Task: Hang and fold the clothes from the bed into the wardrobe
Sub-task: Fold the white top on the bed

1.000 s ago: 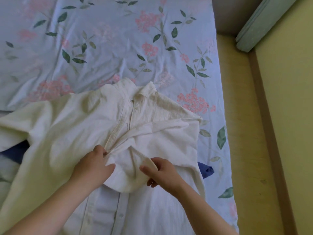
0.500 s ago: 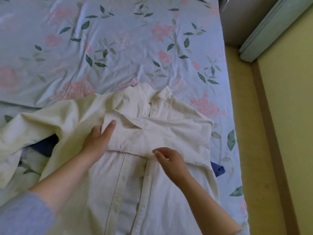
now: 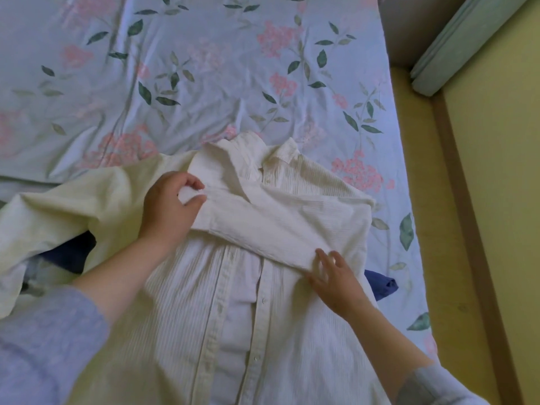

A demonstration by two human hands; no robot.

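shirt [image 3: 292, 331]: cream-white, fine vertical ribbed stripes, white buttons; spread-out left part looks yellower.
bedsheet [image 3: 204, 68]: pale blue, pink flower clusters, dark green and grey-green leaves.
cloth under shirt [image 3: 382, 285]: plain dark navy.
person's sleeves [image 3: 43, 346]: plain pale grey-blue.
surface right of bed [image 3: 409, 171]: ochre yellow, with brown strip [image 3: 455, 200] alongside.
rolled pad [image 3: 455, 48] in corner: pale mint green.

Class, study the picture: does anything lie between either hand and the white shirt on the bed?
Nothing visible does. The left hand pinches the folded sleeve of the white shirt; the right hand touches that sleeve with straight fingers. The wardrobe is out of view.
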